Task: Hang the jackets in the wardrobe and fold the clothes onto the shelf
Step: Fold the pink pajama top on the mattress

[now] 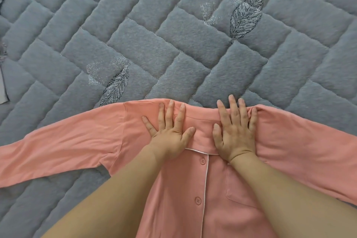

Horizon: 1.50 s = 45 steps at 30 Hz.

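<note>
— While the pink shirt [193, 189] is laid face up on the bed [173, 44], how is it spread?

— It is laid flat with the collar turned away from the person. Both long sleeves are stretched out sideways, one to each edge of the view. A button placket edged in thin white piping [205, 183] is seen running down the middle, with two pink buttons [202, 161] shown beside it. A chest pocket [239, 189] is partly covered by the right forearm.

— And how are the hands placed?

— The left hand [170, 133] is pressed flat on the shoulder area just left of the collar, fingers straight and spread wide. The right hand [236, 131] is pressed flat just right of the collar, fingers likewise extended, their tips reaching past the fabric's top edge. Nothing is gripped by either hand; the cloth is only held down under the palms.

— What is seen around the shirt?

— The bed is covered by a grey quilted blanket stitched in a brick-like pattern. Embroidered leaves [246, 15] are scattered over it, one of them close to the shirt's left shoulder. A strip of pale grey fabric [3, 87] is visible at the far left edge, well apart from the shirt; what it is cannot be told.
</note>
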Each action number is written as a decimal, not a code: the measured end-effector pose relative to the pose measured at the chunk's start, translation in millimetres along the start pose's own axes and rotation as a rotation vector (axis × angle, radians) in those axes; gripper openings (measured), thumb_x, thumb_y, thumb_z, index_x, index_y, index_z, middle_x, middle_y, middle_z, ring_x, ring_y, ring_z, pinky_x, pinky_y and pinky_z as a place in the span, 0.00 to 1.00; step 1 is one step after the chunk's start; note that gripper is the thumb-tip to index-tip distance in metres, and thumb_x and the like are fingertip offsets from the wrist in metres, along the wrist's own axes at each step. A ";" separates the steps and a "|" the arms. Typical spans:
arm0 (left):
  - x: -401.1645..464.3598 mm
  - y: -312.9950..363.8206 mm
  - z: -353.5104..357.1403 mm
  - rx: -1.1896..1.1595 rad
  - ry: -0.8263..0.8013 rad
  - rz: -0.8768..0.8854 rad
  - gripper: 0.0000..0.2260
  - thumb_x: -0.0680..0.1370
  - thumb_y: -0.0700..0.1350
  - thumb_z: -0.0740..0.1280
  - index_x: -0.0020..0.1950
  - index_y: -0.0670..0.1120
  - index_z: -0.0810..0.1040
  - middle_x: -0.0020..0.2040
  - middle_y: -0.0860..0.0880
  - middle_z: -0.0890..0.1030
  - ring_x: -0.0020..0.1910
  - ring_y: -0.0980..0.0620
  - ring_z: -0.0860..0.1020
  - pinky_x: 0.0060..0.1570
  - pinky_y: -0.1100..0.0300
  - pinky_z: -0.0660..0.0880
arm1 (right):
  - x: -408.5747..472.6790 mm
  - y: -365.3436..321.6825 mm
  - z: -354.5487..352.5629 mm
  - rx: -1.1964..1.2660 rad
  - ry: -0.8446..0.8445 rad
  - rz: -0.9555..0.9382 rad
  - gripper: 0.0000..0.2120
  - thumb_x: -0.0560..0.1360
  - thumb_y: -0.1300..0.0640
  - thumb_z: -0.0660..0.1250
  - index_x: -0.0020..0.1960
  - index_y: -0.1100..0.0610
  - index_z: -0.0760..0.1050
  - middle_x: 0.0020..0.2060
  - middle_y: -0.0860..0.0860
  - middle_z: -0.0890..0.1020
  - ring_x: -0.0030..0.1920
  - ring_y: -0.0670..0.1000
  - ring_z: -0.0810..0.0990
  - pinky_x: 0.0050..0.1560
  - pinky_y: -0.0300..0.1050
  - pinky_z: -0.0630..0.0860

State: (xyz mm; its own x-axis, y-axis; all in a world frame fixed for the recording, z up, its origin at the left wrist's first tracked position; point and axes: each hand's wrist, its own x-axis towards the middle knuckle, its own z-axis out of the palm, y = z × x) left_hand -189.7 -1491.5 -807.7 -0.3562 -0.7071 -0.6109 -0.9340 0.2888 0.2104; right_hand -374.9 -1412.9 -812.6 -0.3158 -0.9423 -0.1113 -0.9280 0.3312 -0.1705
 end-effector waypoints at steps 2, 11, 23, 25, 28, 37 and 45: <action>-1.3 0.5 -0.7 -0.004 0.005 0.000 0.30 0.72 0.74 0.35 0.63 0.69 0.17 0.65 0.62 0.15 0.66 0.55 0.16 0.54 0.36 0.14 | 0.0 -0.4 -0.4 0.005 0.000 0.000 0.31 0.75 0.44 0.51 0.78 0.50 0.60 0.78 0.56 0.59 0.77 0.60 0.56 0.75 0.66 0.45; -11.3 5.7 1.0 -0.014 0.143 0.037 0.33 0.74 0.71 0.37 0.76 0.63 0.30 0.74 0.59 0.25 0.72 0.54 0.22 0.61 0.34 0.19 | -6.2 -3.1 -7.2 -0.050 -0.067 0.028 0.32 0.76 0.42 0.44 0.80 0.49 0.53 0.79 0.55 0.52 0.79 0.57 0.47 0.75 0.62 0.34; -171.5 -219.9 31.0 -0.222 0.377 -0.391 0.30 0.83 0.58 0.52 0.82 0.52 0.46 0.82 0.48 0.45 0.80 0.45 0.43 0.75 0.40 0.42 | -6.0 -182.9 -30.9 -0.041 -0.207 -0.234 0.30 0.81 0.52 0.54 0.80 0.56 0.51 0.80 0.55 0.50 0.79 0.54 0.47 0.77 0.54 0.39; -190.1 -264.6 24.2 -0.415 0.460 -0.526 0.30 0.83 0.54 0.57 0.81 0.45 0.52 0.80 0.43 0.54 0.78 0.42 0.52 0.76 0.44 0.48 | -1.3 -245.7 -22.7 -0.029 -0.292 -0.339 0.29 0.81 0.51 0.53 0.80 0.55 0.52 0.80 0.55 0.50 0.79 0.55 0.48 0.77 0.54 0.42; -201.7 -322.2 2.5 -1.060 0.682 -0.778 0.26 0.82 0.48 0.61 0.78 0.43 0.59 0.67 0.42 0.72 0.67 0.42 0.70 0.67 0.52 0.64 | -3.5 -334.4 -9.9 -0.031 -0.351 -0.531 0.25 0.82 0.51 0.53 0.77 0.56 0.58 0.79 0.56 0.53 0.78 0.56 0.50 0.77 0.56 0.45; -223.8 -427.4 -15.0 -2.108 0.375 -0.882 0.14 0.79 0.61 0.64 0.58 0.54 0.75 0.47 0.53 0.80 0.44 0.56 0.76 0.41 0.61 0.66 | -8.2 -536.7 29.6 -0.095 -0.329 -0.871 0.19 0.78 0.59 0.56 0.68 0.56 0.70 0.65 0.54 0.73 0.62 0.62 0.69 0.61 0.53 0.67; -221.8 -461.7 -16.3 -2.358 0.131 -0.912 0.13 0.76 0.60 0.69 0.52 0.53 0.78 0.47 0.52 0.83 0.47 0.54 0.78 0.50 0.55 0.66 | 5.0 -643.2 46.4 -0.104 -0.400 -0.829 0.18 0.79 0.56 0.55 0.66 0.52 0.73 0.63 0.54 0.76 0.64 0.62 0.66 0.62 0.53 0.63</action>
State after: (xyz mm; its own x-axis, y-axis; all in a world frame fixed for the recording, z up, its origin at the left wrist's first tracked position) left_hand 320.2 -1478.5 -756.9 0.0203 -0.2466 -0.9689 0.7031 -0.6855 0.1892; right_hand 229.6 -1628.4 -748.8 0.5305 -0.7824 -0.3261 -0.8461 -0.4653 -0.2602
